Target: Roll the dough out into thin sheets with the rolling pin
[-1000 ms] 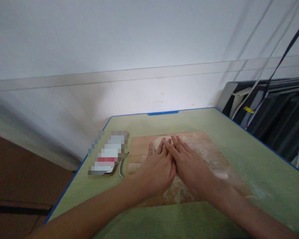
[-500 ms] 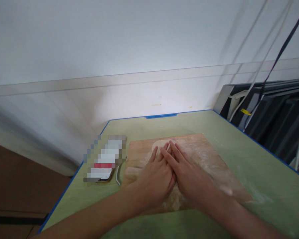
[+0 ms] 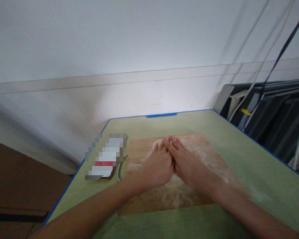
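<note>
My left hand [image 3: 160, 164] and my right hand [image 3: 185, 159] lie side by side, touching, with palms down on a pale round of dough [image 3: 155, 143]. Their fingers stretch forward, and those of the right overlap the left's edge. Most of the dough is hidden under the hands; only its far left rim and a bit behind the wrists show. Under it all lies a floured wooden board [image 3: 139, 202]. Neither hand is closed around anything.
The board rests on a green table [image 3: 239, 146] with a blue edge. Left of the board lie a blurred-out, phone-like slab [image 3: 107, 159] and a curved thin cord-like piece [image 3: 118, 172]. Dark panels [image 3: 276, 113] and hanging cables [image 3: 276, 63] stand at the right, by a white wall [image 3: 139, 89].
Both hands have slid a little forward, away from me, over the dough. More of the board's floured near part now shows behind them.
</note>
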Tool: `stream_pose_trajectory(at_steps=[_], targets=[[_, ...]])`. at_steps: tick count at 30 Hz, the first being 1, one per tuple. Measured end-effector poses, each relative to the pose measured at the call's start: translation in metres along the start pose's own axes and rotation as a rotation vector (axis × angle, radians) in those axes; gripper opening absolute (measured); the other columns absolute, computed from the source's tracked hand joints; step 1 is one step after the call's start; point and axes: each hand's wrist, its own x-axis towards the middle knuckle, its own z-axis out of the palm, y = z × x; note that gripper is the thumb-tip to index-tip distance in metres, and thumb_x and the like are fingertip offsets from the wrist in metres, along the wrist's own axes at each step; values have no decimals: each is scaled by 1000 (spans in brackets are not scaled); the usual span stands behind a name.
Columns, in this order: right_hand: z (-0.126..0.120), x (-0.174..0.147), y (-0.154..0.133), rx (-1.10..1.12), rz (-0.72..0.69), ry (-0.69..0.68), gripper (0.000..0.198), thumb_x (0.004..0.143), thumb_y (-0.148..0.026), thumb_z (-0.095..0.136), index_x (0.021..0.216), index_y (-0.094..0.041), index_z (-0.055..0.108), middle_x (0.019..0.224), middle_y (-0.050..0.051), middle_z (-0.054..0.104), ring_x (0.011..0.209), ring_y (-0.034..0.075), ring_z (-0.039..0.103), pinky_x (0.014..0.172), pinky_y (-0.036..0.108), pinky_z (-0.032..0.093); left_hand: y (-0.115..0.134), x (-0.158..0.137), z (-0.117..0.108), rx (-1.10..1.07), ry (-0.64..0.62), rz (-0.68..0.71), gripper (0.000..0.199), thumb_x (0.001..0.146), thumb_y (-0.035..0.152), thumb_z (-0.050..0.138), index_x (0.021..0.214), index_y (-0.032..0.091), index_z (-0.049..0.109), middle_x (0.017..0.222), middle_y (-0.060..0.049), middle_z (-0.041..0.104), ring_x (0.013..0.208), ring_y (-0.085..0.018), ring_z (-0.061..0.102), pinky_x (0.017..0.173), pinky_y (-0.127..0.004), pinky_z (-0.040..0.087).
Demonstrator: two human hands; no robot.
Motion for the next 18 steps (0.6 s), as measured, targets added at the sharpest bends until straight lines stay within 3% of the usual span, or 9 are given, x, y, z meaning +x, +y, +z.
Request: stream_pose_trajectory(at_steps=[3,9,14,18], targets=[[1,12,10,0,13,-10,60,72,1,32,132,3,32,132,22,41,129,26,25,104,47,24,-7,13,1,6,-10,-31,49,89,16,28,136,2,23,139,-22,30,129,-26,25,103,-44,21],[5,-18,-8,-49,43,99,70,73,0,32,140,-14,18,144,15,23,132,24,13,100,45,33,16,-15,-4,31,26,9,55,90,27,32,138,5,18,143,-18,20,134,-26,6,107,-46,5],[5,10,16,-16,81,-47,62,75,-3,32,137,-5,25,139,20,32,130,28,20,99,53,30,-3,15,-2,20,-56,-91,52,89,17,28,139,5,17,142,-21,23,130,-30,20,102,-50,19],[1,4,9,-17,81,-69,63,76,-3,31,138,-5,21,141,19,29,131,26,19,100,52,29,1,9,-3,29,-46,-94,53,89,18,28,139,8,15,143,-19,21,132,-30,13,103,-52,17]])
